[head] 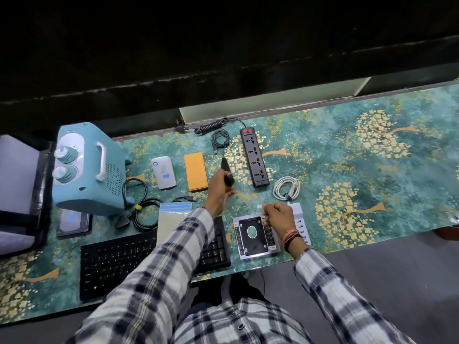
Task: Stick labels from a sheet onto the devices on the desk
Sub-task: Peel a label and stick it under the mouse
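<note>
Label sheet sits just beyond the black keyboard, pale backing with blue strips along its far edge, its near right corner hidden by the left sleeve. Right hand hovers over the silver drive caddy near the desk's front edge, fingers curled, pinching a small pale label. Left hand reaches further out, wrapped round a slim black device, lifted between the orange power bank and the black power strip. Plenty of bare patterned mat to the right; far side ends at a dark wall.
</note>
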Action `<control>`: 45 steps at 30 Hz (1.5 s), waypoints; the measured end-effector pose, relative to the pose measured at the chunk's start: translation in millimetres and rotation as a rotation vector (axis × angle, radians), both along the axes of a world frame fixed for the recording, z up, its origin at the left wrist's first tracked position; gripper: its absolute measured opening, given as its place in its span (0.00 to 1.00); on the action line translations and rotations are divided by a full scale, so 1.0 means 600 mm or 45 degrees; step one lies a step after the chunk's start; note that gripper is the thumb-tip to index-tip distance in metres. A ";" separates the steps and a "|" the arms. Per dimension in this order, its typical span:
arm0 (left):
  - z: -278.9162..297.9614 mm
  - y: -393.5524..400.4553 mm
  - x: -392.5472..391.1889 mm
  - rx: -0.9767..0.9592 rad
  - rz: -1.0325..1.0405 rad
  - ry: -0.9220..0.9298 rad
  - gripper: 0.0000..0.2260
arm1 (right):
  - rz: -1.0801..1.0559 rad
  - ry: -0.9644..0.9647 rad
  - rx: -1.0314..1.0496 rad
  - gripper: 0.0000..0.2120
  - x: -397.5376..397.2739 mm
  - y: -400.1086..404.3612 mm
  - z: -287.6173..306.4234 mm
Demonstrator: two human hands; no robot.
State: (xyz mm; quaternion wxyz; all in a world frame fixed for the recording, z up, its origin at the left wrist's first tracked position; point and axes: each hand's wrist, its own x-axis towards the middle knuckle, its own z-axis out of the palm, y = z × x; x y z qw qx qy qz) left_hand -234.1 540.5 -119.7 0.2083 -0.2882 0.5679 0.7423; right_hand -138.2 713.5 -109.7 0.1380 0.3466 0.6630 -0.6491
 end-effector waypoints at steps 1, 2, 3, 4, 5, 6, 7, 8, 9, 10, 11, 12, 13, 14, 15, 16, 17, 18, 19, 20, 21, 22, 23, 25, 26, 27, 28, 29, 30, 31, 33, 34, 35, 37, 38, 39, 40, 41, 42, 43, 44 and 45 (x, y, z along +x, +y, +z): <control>0.003 -0.007 0.005 0.155 0.064 -0.047 0.13 | 0.017 0.019 0.022 0.08 -0.009 -0.003 0.002; 0.003 -0.014 0.009 0.250 0.121 -0.089 0.14 | 0.038 0.042 0.040 0.08 -0.019 -0.008 0.005; 0.006 -0.018 0.012 0.305 0.168 -0.124 0.15 | 0.063 0.068 0.062 0.08 -0.030 -0.014 0.009; 0.007 -0.022 0.016 0.341 0.216 -0.154 0.17 | 0.096 0.097 0.087 0.08 -0.042 -0.021 0.012; 0.011 -0.023 0.019 0.371 0.256 -0.180 0.18 | 0.126 0.128 0.119 0.08 -0.055 -0.027 0.014; 0.014 -0.025 0.020 0.396 0.286 -0.205 0.19 | 0.156 0.165 0.159 0.08 -0.067 -0.034 0.017; 0.017 -0.028 0.021 0.418 0.308 -0.221 0.19 | 0.186 0.207 0.203 0.09 -0.079 -0.043 0.018; 0.021 -0.029 0.022 0.439 0.322 -0.229 0.20 | 0.218 0.249 0.259 0.10 -0.091 -0.050 0.021; 0.024 -0.034 0.024 0.451 0.337 -0.231 0.21 | 0.251 0.283 0.313 0.10 -0.101 -0.059 0.023; 0.026 -0.036 0.025 0.468 0.347 -0.230 0.21 | 0.278 0.317 0.360 0.10 -0.111 -0.067 0.029; 0.030 -0.040 0.027 0.482 0.352 -0.231 0.22 | 0.303 0.357 0.393 0.09 -0.120 -0.075 0.034; 0.033 -0.041 0.029 0.505 0.354 -0.231 0.22 | 0.328 0.401 0.427 0.08 -0.128 -0.082 0.040; 0.038 -0.044 0.032 0.525 0.355 -0.229 0.22 | 0.360 0.447 0.461 0.07 -0.135 -0.090 0.046; 0.041 -0.045 0.034 0.539 0.354 -0.226 0.22 | 0.391 0.484 0.497 0.07 -0.141 -0.095 0.051; 0.044 -0.046 0.036 0.543 0.350 -0.222 0.22 | 0.418 0.520 0.525 0.06 -0.146 -0.101 0.052; 0.046 -0.047 0.037 0.544 0.349 -0.219 0.22 | 0.441 0.550 0.551 0.06 -0.151 -0.106 0.054; 0.048 -0.047 0.039 0.545 0.349 -0.218 0.22 | 0.461 0.576 0.578 0.06 -0.154 -0.111 0.052; 0.050 -0.047 0.040 0.541 0.352 -0.218 0.22 | 0.479 0.595 0.611 0.06 -0.157 -0.116 0.051; 0.053 -0.047 0.041 0.537 0.355 -0.221 0.21 | 0.496 0.616 0.639 0.06 -0.160 -0.120 0.049; 0.056 -0.047 0.043 0.534 0.363 -0.222 0.21 | 0.518 0.632 0.660 0.06 -0.162 -0.124 0.049; 0.058 -0.046 0.045 0.533 0.372 -0.226 0.20 | 0.545 0.656 0.678 0.06 -0.163 -0.126 0.048; 0.059 -0.046 0.046 0.533 0.383 -0.229 0.19 | 0.579 0.673 0.698 0.06 -0.163 -0.129 0.049; 0.061 -0.045 0.047 0.531 0.390 -0.230 0.18 | 0.611 0.698 0.720 0.06 -0.163 -0.130 0.049; 0.063 -0.042 0.049 0.519 0.407 -0.230 0.17 | 0.663 0.740 0.756 0.06 -0.160 -0.131 0.049; 0.064 -0.041 0.049 0.511 0.413 -0.229 0.16 | 0.686 0.756 0.769 0.06 -0.158 -0.130 0.050; 0.065 -0.039 0.050 0.505 0.415 -0.229 0.15 | 0.708 0.772 0.779 0.06 -0.155 -0.130 0.048; 0.066 -0.037 0.051 0.497 0.417 -0.231 0.15 | 0.726 0.777 0.787 0.06 -0.152 -0.129 0.048; 0.066 -0.035 0.052 0.486 0.419 -0.232 0.14 | 0.737 0.780 0.792 0.06 -0.150 -0.129 0.046; 0.066 -0.034 0.053 0.476 0.421 -0.231 0.14 | 0.745 0.773 0.796 0.06 -0.147 -0.128 0.044; 0.067 -0.032 0.054 0.468 0.421 -0.229 0.14 | 0.751 0.770 0.800 0.07 -0.145 -0.128 0.042; 0.065 -0.029 0.056 0.447 0.417 -0.225 0.14 | 0.759 0.764 0.809 0.07 -0.141 -0.127 0.041; 0.064 -0.027 0.057 0.439 0.415 -0.223 0.13 | 0.758 0.761 0.808 0.07 -0.140 -0.127 0.042; 0.064 -0.026 0.058 0.436 0.414 -0.223 0.13 | 0.754 0.760 0.806 0.07 -0.138 -0.125 0.043; 0.066 -0.024 0.059 0.435 0.412 -0.220 0.13 | 0.761 0.751 0.809 0.07 -0.136 -0.122 0.044; 0.066 -0.023 0.060 0.432 0.413 -0.220 0.13 | 0.771 0.745 0.812 0.07 -0.135 -0.121 0.044; 0.065 -0.022 0.061 0.429 0.413 -0.221 0.12 | 0.779 0.742 0.816 0.07 -0.134 -0.120 0.044; 0.064 -0.021 0.062 0.425 0.413 -0.222 0.12 | 0.787 0.737 0.820 0.07 -0.133 -0.120 0.044; 0.063 -0.021 0.063 0.421 0.413 -0.223 0.12 | 0.796 0.731 0.823 0.08 -0.132 -0.120 0.045; 0.062 -0.021 0.063 0.414 0.413 -0.222 0.12 | 0.804 0.727 0.827 0.08 -0.131 -0.120 0.046; 0.061 -0.021 0.064 0.409 0.413 -0.221 0.12 | 0.810 0.725 0.833 0.08 -0.130 -0.120 0.047; 0.060 -0.021 0.064 0.404 0.413 -0.220 0.12 | 0.817 0.723 0.837 0.07 -0.129 -0.119 0.048; 0.060 -0.021 0.064 0.401 0.415 -0.221 0.12 | 0.822 0.719 0.840 0.07 -0.128 -0.120 0.049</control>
